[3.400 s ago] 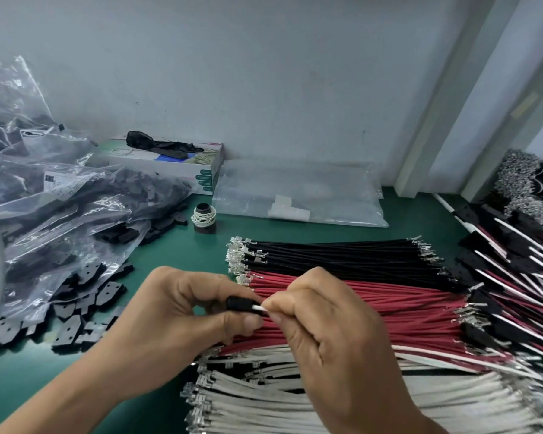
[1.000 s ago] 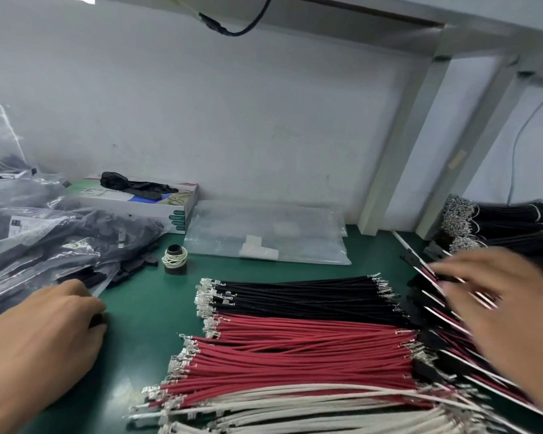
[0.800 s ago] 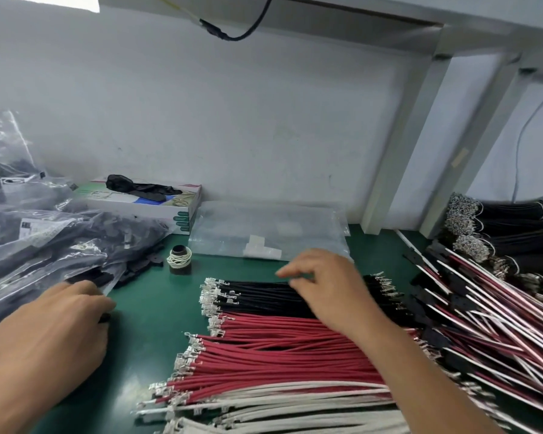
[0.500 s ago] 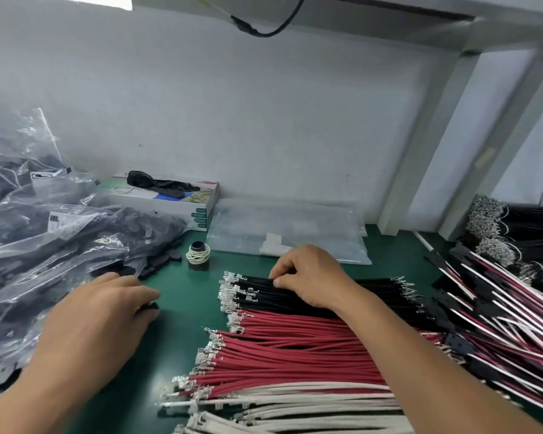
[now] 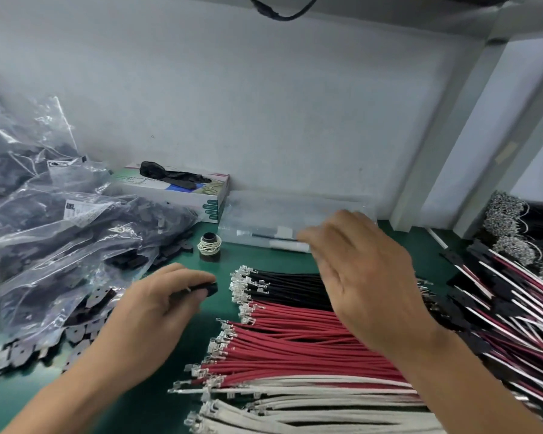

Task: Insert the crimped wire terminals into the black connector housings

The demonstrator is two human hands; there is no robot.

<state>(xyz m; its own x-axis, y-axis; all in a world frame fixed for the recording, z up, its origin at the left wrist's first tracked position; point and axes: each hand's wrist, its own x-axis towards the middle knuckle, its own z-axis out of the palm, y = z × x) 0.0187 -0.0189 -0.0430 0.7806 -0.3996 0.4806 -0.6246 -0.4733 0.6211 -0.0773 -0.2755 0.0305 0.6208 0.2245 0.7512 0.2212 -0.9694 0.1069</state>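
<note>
Head view
Left hand (image 5: 157, 311): pinching a black connector housing (image 5: 205, 288), low over the green mat (image 5: 170, 399).
Right hand (image 5: 364, 277): blurred, fingers apparently loose, nothing held, above the black wires (image 5: 282, 285).
Beyond grip: red wires (image 5: 295, 343), white wires (image 5: 311, 411).
Room: grey wall (image 5: 264, 104) behind.

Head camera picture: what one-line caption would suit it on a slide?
Left hand holds a black connector housing while the right hand hovers over black wires.
</note>
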